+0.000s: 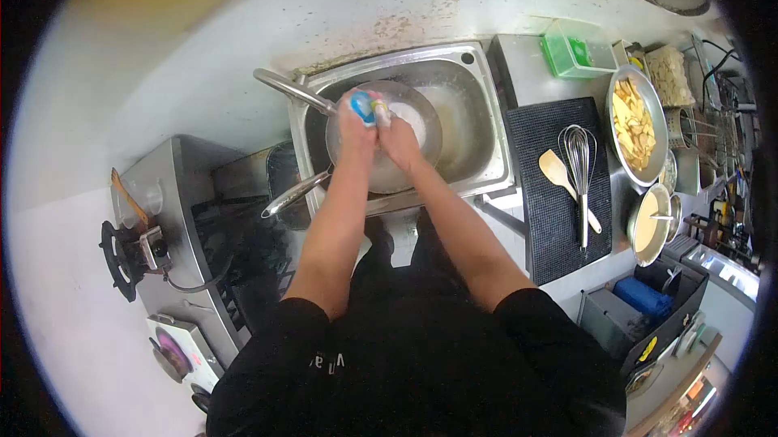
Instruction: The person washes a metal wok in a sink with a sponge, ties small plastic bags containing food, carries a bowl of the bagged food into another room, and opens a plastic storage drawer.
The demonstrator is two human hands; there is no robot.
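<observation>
My left hand is closed around a small blue and white object whose kind I cannot make out. My right hand is closed right beside it, touching a small pale yellowish piece; its kind is also unclear. Both hands are over a wide round pan lying in the steel sink. White suds show in the pan, and its long metal handle sticks out over the sink's left front edge. The curved tap reaches in from the left, its spout end close to my left hand.
Right of the sink, a whisk and a spatula lie on a black mat. Beyond are a bowl of cut pieces, a bowl of pale batter and a green container. A burner stands at left.
</observation>
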